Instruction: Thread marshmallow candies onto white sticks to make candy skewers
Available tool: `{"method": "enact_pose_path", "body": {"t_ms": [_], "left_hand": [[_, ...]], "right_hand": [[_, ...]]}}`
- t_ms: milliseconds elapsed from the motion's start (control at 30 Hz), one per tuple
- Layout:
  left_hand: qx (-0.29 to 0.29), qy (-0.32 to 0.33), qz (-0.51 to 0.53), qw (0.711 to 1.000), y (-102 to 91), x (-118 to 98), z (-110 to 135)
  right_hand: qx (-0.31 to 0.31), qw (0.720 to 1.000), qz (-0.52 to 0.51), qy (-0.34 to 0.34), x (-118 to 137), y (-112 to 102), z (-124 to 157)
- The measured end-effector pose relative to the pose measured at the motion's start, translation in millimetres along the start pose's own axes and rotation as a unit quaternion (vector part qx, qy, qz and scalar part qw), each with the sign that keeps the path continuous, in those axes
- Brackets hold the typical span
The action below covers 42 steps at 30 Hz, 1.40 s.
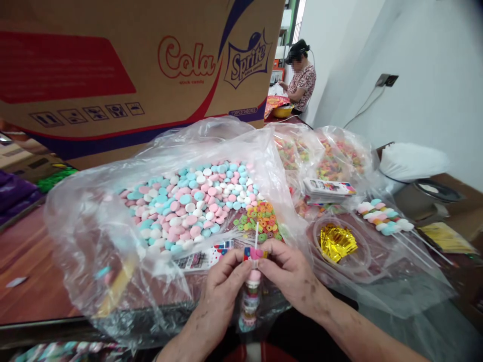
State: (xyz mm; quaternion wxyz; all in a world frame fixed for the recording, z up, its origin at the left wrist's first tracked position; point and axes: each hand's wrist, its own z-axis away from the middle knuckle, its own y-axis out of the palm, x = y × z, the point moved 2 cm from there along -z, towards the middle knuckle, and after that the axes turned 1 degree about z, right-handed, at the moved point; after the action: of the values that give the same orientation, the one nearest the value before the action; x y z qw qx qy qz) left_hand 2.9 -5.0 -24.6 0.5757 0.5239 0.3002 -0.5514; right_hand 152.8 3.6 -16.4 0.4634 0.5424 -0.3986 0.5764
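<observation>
My left hand (225, 275) and my right hand (290, 270) meet at the front edge of the table, fingers pinched from both sides on a wrapped candy stick (250, 300). Its stacked pink, white and coloured candies hang downward in clear wrap, and its thin white stick (257, 232) points up. A small printed label (247, 253) shows between my fingertips at the neck of the wrap. Just beyond lie gummy rings (266, 217), and farther left a heap of pink, blue and white candies (186, 201) on clear plastic. Printed cards (198, 259) lie partly behind my left hand.
A large cardboard box (147, 65) stands at the back. To the right are a stack of printed cards (327, 188), gold twist ties (337, 243) in a clear round tub, and finished-looking candy sticks (385, 217). Another person (303, 80) sits farther back.
</observation>
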Motion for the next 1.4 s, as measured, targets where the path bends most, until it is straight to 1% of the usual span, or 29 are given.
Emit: {"method": "enact_pose_path", "body": {"t_ms": [67, 100, 167, 233, 267, 300, 333, 400, 433, 500, 600, 700, 767, 800, 833, 867, 900, 933, 967, 1000, 1033, 1067, 1100, 1167, 1233, 1267, 1300, 1367, 1400], "left_hand": [[-0.013, -0.033, 0.047, 0.998, -1.8, 0.6, 0.1], [-0.008, -0.058, 0.065, 0.996, -2.3, 0.3, 0.3], [0.027, -0.114, 0.089, 0.989, -2.3, -1.2, 0.8], [0.074, -0.157, 0.099, 0.980, -1.8, -2.2, 1.1], [0.097, -0.174, 0.104, 0.974, -1.3, -2.0, 1.1], [0.115, -0.190, 0.113, 0.969, -0.8, -1.3, 0.9], [0.127, -0.202, 0.127, 0.963, -0.4, -0.3, 0.5], [0.146, -0.217, 0.158, 0.952, 0.0, 0.9, 0.0], [0.154, -0.214, 0.166, 0.950, -0.4, 0.6, -0.2], [0.170, -0.199, 0.151, 0.953, -2.2, -2.3, 0.2], [0.180, -0.185, 0.095, 0.962, -6.2, -9.9, 2.0], [0.178, -0.196, 0.053, 0.963, -8.4, -15.7, 3.1], [0.171, -0.195, 0.027, 0.965, -8.6, -17.4, 2.6], [0.164, -0.190, 0.017, 0.968, -8.7, -17.7, 2.1], [0.155, -0.184, 0.007, 0.971, -8.8, -17.7, 1.6], [0.147, -0.178, -0.001, 0.973, -8.9, -17.3, 1.2], [0.143, -0.174, -0.009, 0.974, -8.9, -16.6, 0.9], [0.144, -0.171, -0.015, 0.975, -8.8, -15.6, 1.0], [0.150, -0.170, -0.021, 0.974, -8.7, -14.4, 1.3], [0.156, -0.174, -0.027, 0.972, -8.5, -13.0, 1.7], [0.163, -0.183, -0.032, 0.969, -8.4, -11.3, 2.3], [0.167, -0.195, -0.036, 0.966, -8.5, -9.5, 2.8], [0.166, -0.208, -0.045, 0.963, -8.7, -7.8, 3.1], [0.166, -0.220, -0.080, 0.958, -9.0, -5.3, 2.7], [0.177, -0.199, -0.172, 0.948, -8.3, -4.7, 1.0], [0.179, -0.166, -0.234, 0.941, -7.4, -5.2, -0.2], [0.176, -0.113, -0.296, 0.932, -6.1, -6.5, -1.6], [0.164, 0.035, -0.389, 0.906, -1.5, -10.0, -3.7], [0.161, 0.115, -0.413, 0.889, 1.2, -11.5, -3.9]], "right_hand": [[0.033, 0.996, -0.085, 0.006, -5.2, 1.2, -1.6], [0.053, 0.990, -0.129, 0.008, -7.5, 1.5, -2.5], [0.094, 0.978, -0.186, 0.015, -11.1, 0.3, -4.0], [0.154, 0.971, -0.179, 0.027, -13.1, -2.2, -4.2], [0.177, 0.972, -0.151, 0.024, -13.1, -4.2, -3.8], [0.187, 0.977, -0.107, 0.010, -12.3, -6.5, -3.3], [0.184, 0.981, -0.051, -0.017, -10.5, -8.9, -2.8], [0.149, 0.982, 0.069, -0.094, -4.4, -12.9, -1.8], [0.129, 0.976, 0.121, -0.130, -0.9, -13.9, -1.2], [0.108, 0.959, 0.193, -0.176, 5.2, -13.4, 0.1], [0.079, 0.950, 0.228, -0.200, 9.6, -9.9, 1.6], [0.048, 0.954, 0.217, -0.199, 6.7, -6.1, 3.5], [0.021, 0.952, 0.234, -0.199, 2.4, -5.7, 5.9], [0.000, 0.943, 0.261, -0.206, 0.6, -6.6, 7.7], [-0.028, 0.927, 0.302, -0.222, -0.3, -8.1, 9.9], [-0.057, 0.899, 0.353, -0.251, -0.2, -9.6, 12.6], [-0.077, 0.861, 0.409, -0.292, 1.1, -10.6, 15.7], [-0.083, 0.815, 0.463, -0.339, 3.0, -10.7, 18.9], [-0.070, 0.768, 0.508, -0.384, 5.2, -10.0, 21.9], [-0.042, 0.727, 0.544, -0.417, 7.4, -8.9, 24.2], [-0.008, 0.696, 0.569, -0.438, 9.8, -7.9, 25.7], [0.020, 0.674, 0.586, -0.449, 12.4, -7.4, 26.5], [0.039, 0.661, 0.597, -0.452, 15.3, -7.6, 26.6], [0.072, 0.644, 0.614, -0.450, 20.2, -9.3, 25.7], [0.107, 0.633, 0.625, -0.444, 22.3, -11.4, 24.4], [0.118, 0.632, 0.630, -0.437, 21.9, -12.3, 23.6], [0.123, 0.635, 0.634, -0.425, 20.8, -12.9, 22.8], [0.113, 0.652, 0.639, -0.392, 17.5, -12.8, 21.1], [0.104, 0.663, 0.640, -0.373, 16.4, -12.6, 20.7]]}}
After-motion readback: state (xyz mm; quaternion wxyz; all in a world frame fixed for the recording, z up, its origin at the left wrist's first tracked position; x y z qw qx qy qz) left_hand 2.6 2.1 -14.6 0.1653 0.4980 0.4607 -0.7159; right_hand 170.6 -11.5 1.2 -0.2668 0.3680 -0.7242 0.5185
